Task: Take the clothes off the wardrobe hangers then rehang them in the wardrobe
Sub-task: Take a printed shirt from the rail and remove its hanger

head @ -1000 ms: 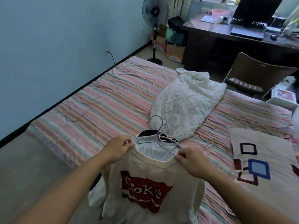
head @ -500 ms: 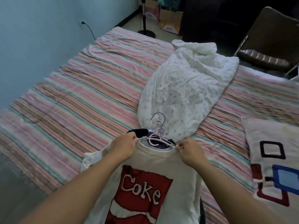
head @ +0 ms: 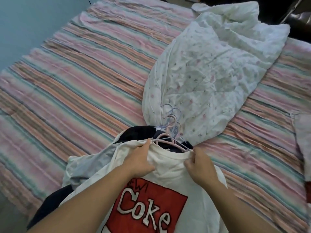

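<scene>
A white T-shirt (head: 170,167) with a red "Coke" print lies on top of a pile of clothes at the near edge of the bed. My left hand (head: 139,158) grips its collar on the left, and my right hand (head: 198,163) pinches the collar on the right. A bunch of pink and pale blue hangers (head: 170,130) sticks out from the neck opening, their hooks pointing away from me. Dark clothes (head: 139,133) and a pale grey garment (head: 87,167) lie under the T-shirt.
The striped bedspread (head: 80,78) covers the bed. A crumpled white floral quilt (head: 210,69) lies just beyond the hangers. A patterned pillow (head: 303,140) is at the right edge. The blue wall (head: 25,22) runs along the left.
The view has tilted down and closer to the bed. The T-shirt pile has come down onto the bed, and both hands have stayed on the collar.
</scene>
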